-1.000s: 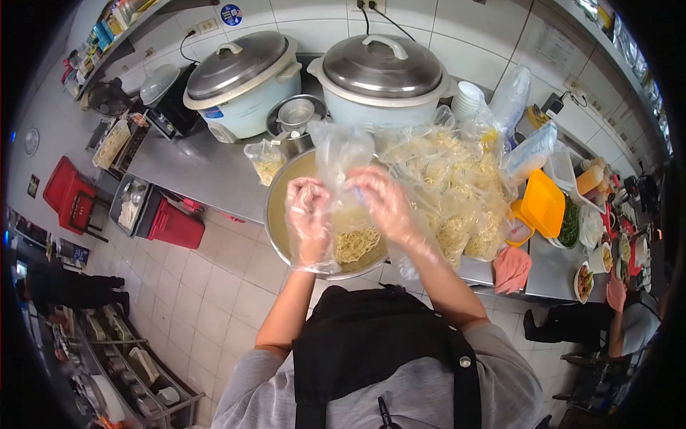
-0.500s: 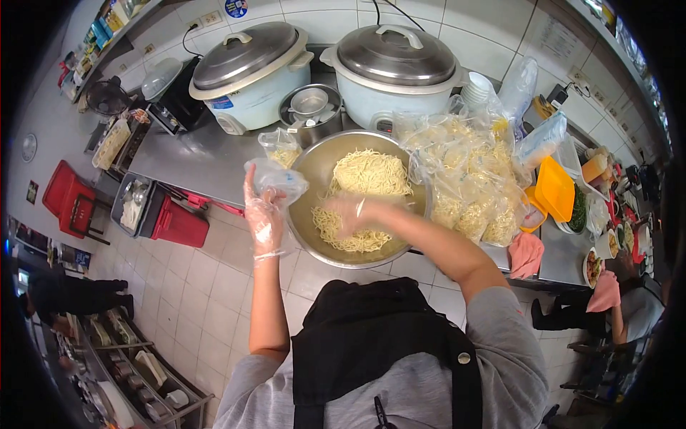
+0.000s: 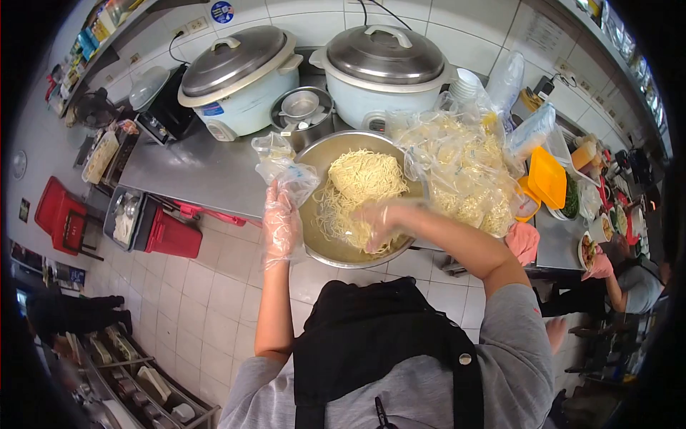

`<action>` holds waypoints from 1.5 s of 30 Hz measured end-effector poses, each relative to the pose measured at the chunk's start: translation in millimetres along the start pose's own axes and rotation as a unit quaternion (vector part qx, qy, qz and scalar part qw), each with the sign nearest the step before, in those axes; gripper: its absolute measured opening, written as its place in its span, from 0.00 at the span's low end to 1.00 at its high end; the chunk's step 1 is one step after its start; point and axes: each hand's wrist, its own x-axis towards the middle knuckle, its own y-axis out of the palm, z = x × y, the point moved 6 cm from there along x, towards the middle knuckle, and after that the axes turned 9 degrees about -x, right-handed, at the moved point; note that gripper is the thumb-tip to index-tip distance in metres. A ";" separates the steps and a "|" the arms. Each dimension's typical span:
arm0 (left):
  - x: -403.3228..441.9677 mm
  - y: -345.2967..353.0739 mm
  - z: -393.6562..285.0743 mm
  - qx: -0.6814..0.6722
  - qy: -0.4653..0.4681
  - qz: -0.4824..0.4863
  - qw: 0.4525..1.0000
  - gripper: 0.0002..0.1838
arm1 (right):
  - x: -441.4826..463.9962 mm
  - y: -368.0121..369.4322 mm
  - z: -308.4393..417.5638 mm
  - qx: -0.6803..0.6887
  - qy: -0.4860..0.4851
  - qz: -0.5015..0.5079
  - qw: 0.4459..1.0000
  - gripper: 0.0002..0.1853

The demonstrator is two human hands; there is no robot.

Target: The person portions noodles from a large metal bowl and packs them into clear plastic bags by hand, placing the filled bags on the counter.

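A wide metal bowl [image 3: 304, 161] holds pale yellow noodles, with a large mound [image 3: 368, 174] at the back and looser strands toward the front. My right hand [image 3: 384, 220], in a clear glove and slightly blurred, reaches down into the bowl, its fingers curled on noodles in the front part. Beside the bowl's left rim is my left hand [image 3: 281, 223], also gloved, closed on a clear plastic bag [image 3: 304, 179]. The bag's film reaches over the rim; how the fingers grip it is partly hidden. Behind it lies another clear bag [image 3: 271, 148].
Two large rice cookers [image 3: 239, 68] [image 3: 386, 68] stand behind the bowl, with a metal pot [image 3: 314, 129] between them. Several bags of noodles [image 3: 464, 171] crowd the right side. An orange container [image 3: 548, 177] and a pink cloth [image 3: 522, 243] lie beyond. A co-worker [image 3: 636, 282] is far right.
My right hand has moved right and slightly down across the front noodles. My left hand has shifted right and down, and the bag now reaches farther over the bowl.
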 end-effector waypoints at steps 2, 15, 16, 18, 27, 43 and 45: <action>1.9 10.0 4.9 -0.265 -0.106 -0.014 0.958 0.23 | -13.0 14.8 19.8 -0.046 -0.016 -0.040 0.998 0.45; 11.2 43.4 -46.1 -0.065 0.015 0.193 0.979 0.40 | -54.1 -78.2 9.2 0.587 0.017 -0.075 0.806 0.48; 5.6 48.5 -52.8 -0.099 0.076 0.195 0.973 0.42 | -64.9 -77.5 16.8 0.688 0.015 -0.082 0.720 0.44; -2.9 50.6 -66.0 -0.124 0.139 0.191 0.964 0.49 | -54.9 -60.5 12.9 0.737 -0.028 -0.140 0.661 0.36; -12.6 58.5 -46.3 -0.298 -0.031 0.162 0.940 0.43 | 13.9 -22.2 11.0 0.881 -0.184 -0.162 0.406 0.13; 7.2 65.4 -19.9 -0.477 -0.229 0.060 0.847 0.37 | -37.4 -111.5 14.8 0.193 -0.036 -0.373 0.907 0.21; 8.0 58.7 -24.1 -0.469 -0.236 0.125 0.842 0.35 | -38.1 -99.1 5.6 0.247 0.025 -0.309 0.918 0.30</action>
